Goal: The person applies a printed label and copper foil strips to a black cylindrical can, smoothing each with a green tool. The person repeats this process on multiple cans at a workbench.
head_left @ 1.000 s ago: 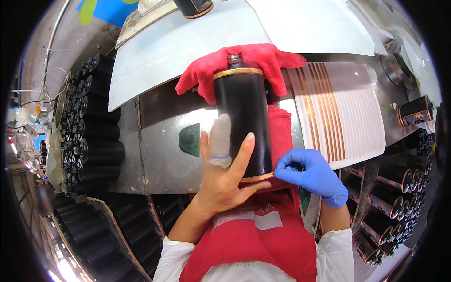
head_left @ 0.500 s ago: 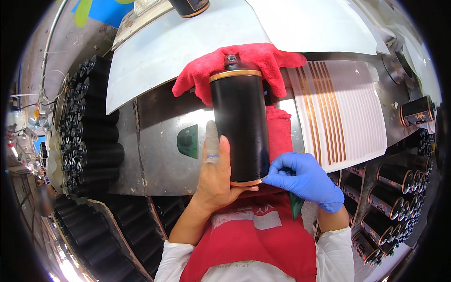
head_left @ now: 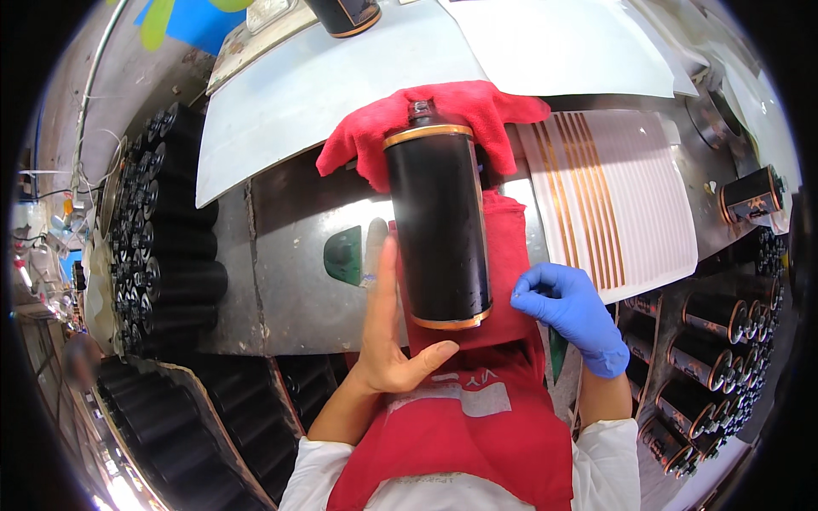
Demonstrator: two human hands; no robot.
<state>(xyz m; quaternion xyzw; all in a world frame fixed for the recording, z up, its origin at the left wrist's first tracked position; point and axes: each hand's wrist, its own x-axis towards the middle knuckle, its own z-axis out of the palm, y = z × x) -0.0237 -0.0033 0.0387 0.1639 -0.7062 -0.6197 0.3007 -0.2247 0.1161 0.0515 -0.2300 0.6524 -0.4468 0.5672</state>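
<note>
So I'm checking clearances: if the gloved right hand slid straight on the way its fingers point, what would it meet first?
Probably the red cloth its fingertips already touch, then the black cylinder; depth is unclear.

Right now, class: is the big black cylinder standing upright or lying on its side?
Lying on its side: the black cylinder rests lengthwise on the red cloth.

Left rack: black cylinders stacked in rows.
Right rack: copper-rimmed black cans lying on their sides.
Sheet: white with copper stripes, on the metal worktop.
Green patch: on the worktop.
</note>
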